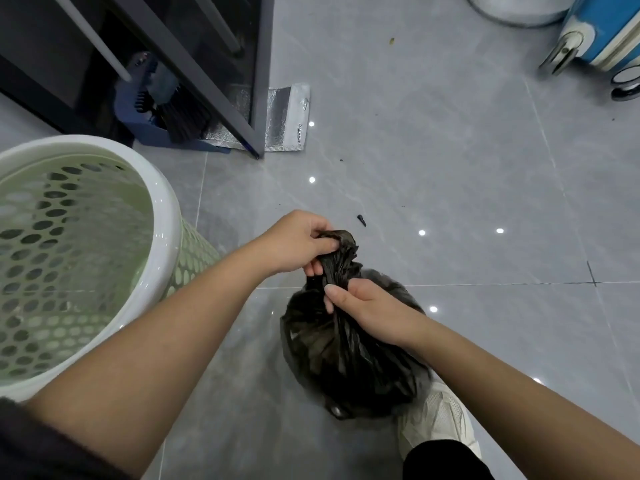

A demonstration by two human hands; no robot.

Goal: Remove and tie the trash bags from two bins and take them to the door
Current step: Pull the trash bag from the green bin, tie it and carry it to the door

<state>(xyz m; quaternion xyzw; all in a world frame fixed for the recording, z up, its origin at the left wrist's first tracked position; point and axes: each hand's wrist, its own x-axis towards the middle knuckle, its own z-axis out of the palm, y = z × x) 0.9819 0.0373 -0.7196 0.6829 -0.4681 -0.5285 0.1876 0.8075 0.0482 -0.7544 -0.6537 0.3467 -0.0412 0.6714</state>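
Trash bag (346, 358) near bin (166, 216) | step: tying neck | left hand (294, 240) grips gathered top, right hand (370, 306) pinches neck | next: likely loop and cinch

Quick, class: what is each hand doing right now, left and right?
Left hand: closed, gripping the top of the gathered neck of the black trash bag.
Right hand: closed, gripping the same neck lower down.
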